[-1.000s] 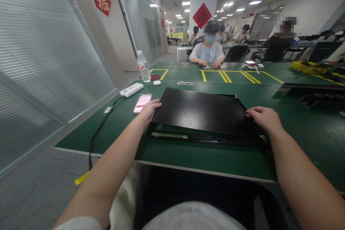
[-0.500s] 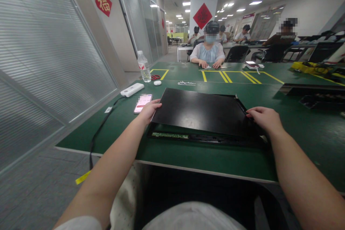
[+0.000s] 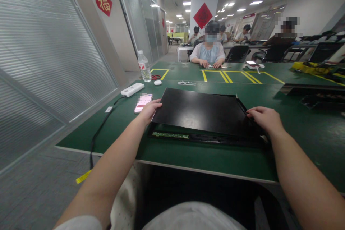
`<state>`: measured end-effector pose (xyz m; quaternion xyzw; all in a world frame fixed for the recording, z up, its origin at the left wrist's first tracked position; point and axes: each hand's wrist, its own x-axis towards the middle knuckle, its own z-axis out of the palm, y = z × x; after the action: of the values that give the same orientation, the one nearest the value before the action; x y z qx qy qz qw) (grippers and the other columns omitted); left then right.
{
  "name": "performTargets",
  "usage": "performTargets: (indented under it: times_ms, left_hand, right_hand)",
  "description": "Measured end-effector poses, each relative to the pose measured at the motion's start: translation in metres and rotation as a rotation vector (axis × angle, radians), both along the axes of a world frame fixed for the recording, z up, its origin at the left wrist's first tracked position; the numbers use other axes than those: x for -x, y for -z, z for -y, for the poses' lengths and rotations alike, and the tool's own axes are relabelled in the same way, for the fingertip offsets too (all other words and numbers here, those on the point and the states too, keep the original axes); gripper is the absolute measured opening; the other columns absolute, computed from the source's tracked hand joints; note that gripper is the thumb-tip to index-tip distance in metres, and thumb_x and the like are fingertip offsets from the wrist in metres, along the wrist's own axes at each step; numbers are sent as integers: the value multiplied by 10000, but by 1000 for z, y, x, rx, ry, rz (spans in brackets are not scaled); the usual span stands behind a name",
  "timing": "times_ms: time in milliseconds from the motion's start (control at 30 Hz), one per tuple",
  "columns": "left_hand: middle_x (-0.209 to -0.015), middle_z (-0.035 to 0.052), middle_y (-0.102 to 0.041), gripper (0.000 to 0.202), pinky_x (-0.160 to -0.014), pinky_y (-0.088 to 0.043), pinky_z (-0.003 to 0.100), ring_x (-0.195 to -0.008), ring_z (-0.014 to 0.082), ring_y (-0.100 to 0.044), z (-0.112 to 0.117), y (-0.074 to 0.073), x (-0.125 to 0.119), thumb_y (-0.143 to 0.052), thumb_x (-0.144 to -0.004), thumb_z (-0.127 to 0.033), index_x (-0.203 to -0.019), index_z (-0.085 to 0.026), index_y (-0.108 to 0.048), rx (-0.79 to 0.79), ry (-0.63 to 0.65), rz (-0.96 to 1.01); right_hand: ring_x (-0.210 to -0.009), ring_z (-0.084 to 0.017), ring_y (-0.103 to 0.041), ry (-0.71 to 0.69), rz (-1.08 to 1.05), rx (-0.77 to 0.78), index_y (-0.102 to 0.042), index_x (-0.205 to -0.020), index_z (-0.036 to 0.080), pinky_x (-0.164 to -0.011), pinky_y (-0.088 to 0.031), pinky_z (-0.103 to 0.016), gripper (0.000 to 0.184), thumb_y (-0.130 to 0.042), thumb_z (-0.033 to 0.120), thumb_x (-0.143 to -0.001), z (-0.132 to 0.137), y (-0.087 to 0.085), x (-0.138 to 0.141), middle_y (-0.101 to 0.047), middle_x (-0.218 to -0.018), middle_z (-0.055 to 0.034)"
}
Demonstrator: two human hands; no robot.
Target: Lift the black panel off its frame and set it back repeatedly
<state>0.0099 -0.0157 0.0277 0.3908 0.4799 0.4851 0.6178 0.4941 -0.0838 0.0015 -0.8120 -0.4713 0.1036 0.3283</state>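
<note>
A large flat black panel [image 3: 202,111] lies in front of me on the green table [image 3: 210,158], its near edge lifted off a black frame with a green circuit strip [image 3: 169,135] below it. My left hand [image 3: 149,109] grips the panel's left edge, fingers curled over it. My right hand [image 3: 264,118] holds the panel's right edge, fingers closed on it.
A phone [image 3: 142,103], a white power strip [image 3: 132,89] with a black cable, a water bottle [image 3: 144,66], red scissors and a small white object lie at the left. Another person sits across the table. Dark trays [image 3: 312,95] lie at the right. Yellow tape marks the far table.
</note>
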Motion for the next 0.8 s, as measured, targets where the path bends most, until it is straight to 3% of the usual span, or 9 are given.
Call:
performTargets:
  times_ms: [600,800]
  left_hand:
    - [-847,77,-847,514,-700,-636,337,-776,272,-821,5,0,-6,-688,-764,-46,-1268,-121,-760,-21,-70,-129]
    - [-765,45,-815,448,-650,-618,327,-594,216,-753,8,-1,-8,-748,-792,-60,-1233,-136,-727,-21,-72,-196]
  right_hand:
    - [-799,-290,-723,8,-13,18,-786,-802,297,-884,-555,-481,184,-634,393,-765,1,-3,2,-804,-843,-44]
    - [-803,-292,-724,10,-4,-2,-789,-814,295,-866,-561,-477,187,-643,398,-757,1,-1,1,-806,-833,-46]
